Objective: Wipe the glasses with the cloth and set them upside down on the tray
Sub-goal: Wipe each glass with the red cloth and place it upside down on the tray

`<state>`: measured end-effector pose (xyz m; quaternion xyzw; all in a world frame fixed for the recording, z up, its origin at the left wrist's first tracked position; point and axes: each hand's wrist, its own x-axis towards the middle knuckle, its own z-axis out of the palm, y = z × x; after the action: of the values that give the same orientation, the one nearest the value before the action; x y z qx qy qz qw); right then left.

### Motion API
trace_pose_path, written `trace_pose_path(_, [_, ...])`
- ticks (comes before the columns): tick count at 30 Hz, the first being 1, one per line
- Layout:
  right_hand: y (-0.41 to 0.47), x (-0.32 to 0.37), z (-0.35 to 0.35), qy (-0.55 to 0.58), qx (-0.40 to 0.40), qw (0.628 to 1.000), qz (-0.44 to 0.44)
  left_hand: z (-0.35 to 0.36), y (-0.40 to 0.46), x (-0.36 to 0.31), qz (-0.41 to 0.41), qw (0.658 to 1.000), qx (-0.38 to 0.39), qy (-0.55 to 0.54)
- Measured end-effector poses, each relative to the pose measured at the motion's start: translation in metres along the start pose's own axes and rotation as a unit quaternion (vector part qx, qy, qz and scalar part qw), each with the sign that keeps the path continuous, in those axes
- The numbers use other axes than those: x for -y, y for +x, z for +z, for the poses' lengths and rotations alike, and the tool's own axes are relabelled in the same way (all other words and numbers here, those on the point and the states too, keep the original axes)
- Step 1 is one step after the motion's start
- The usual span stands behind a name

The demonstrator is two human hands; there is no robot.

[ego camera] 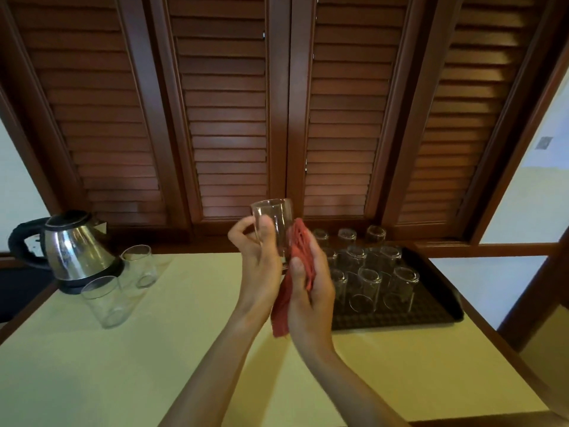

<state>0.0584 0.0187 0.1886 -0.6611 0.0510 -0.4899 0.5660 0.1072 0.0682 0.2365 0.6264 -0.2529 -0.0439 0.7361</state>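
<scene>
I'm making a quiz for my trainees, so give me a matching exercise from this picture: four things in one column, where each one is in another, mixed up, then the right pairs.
Things:
1. red cloth
2. kettle
3. held glass
4. black tray

Places:
A. right side of the table, carrying upside-down glasses
B. in the right hand, against the glass
C. far left of the table, beside two upright glasses
D. in the left hand, raised above the table

Pairs: 1-B, 2-C, 3-D, 4-A
</scene>
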Motion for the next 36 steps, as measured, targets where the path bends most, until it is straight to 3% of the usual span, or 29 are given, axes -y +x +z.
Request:
trace_pose_path(3, [0.039,-0.004,-0.010,0.015,-0.034,0.999,0.038,0.008,-0.014,0.010,-0.012,0.999,0.035,0.003])
trace_pose_path(7, [0.015,-0.002,-0.004,-0.025,0.010,1.000,-0.012,-0.002,0.006,0.011,-0.042,0.999,-0.026,-0.015])
trace_pose_path(9, [-0.001,-0.004,-0.003,-0.033,0.025,0.999,-0.034,-0.007,0.009,0.010,-0.036,0.999,-0.020,-0.022])
trace_pose_path(13, [0.037,-0.006,-0.010,-0.025,-0.042,0.999,-0.003,0.000,-0.013,0.019,-0.045,0.999,0.016,-0.011])
trace_pose_path(16, [0.012,-0.002,-0.004,-0.044,0.013,0.998,-0.039,-0.005,-0.002,0.016,-0.065,0.997,-0.008,-0.048])
trace_pose_path(18, [-0.008,-0.002,-0.002,-0.039,0.033,0.997,-0.060,-0.010,0.008,0.010,-0.048,0.998,0.007,-0.036])
trace_pose_path(23, [0.046,-0.001,-0.010,-0.034,-0.023,0.998,-0.049,-0.005,-0.010,0.018,-0.061,0.995,0.081,-0.021])
trace_pose_path(28, [-0.003,-0.003,-0.005,-0.024,0.055,0.997,-0.040,-0.017,0.013,0.010,-0.062,0.993,0.025,-0.096])
trace_pose_path(33, [0.047,-0.001,-0.006,0.002,-0.021,1.000,-0.020,-0.010,0.000,0.018,-0.154,0.981,0.054,-0.109])
trace_pose_path(36, [0.016,0.002,0.001,0.007,0.023,1.000,-0.008,-0.014,0.012,0.004,-0.079,0.993,0.036,-0.076])
